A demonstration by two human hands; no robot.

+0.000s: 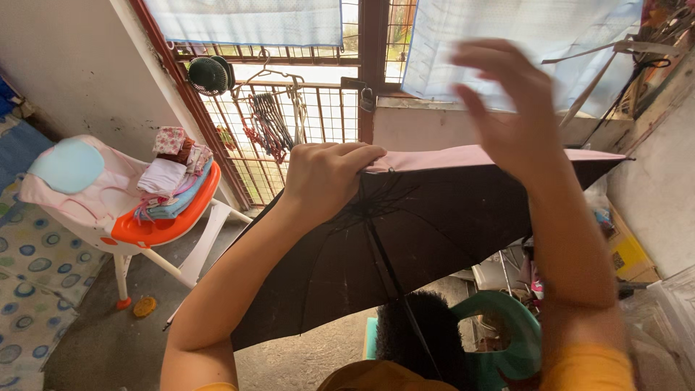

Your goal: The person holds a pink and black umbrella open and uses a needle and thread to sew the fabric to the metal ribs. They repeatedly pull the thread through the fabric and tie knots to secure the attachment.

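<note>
Left hand fingers gripping open umbrella rim, right hand fingers spread

- Light source: daylight through the barred window at top centre; panes there blown out to near white.
- Overall level: bright and even, soft rather than harsh; no hard-edged shadows on the floor.
- Dark zone: underside of the open umbrella reads nearly black, ribs faintly visible.
- Backlight: pale cloths hung across the window glow translucent.
- Motion blur: right hand smeared, finger outlines soft.
- Sharpness: left hand crisp; high chair and wall well defined.
- Distortion: wide-angle bend at the edges; window frame and walls lean outward.
- Near foreground at bottom edge slightly soft.
</note>
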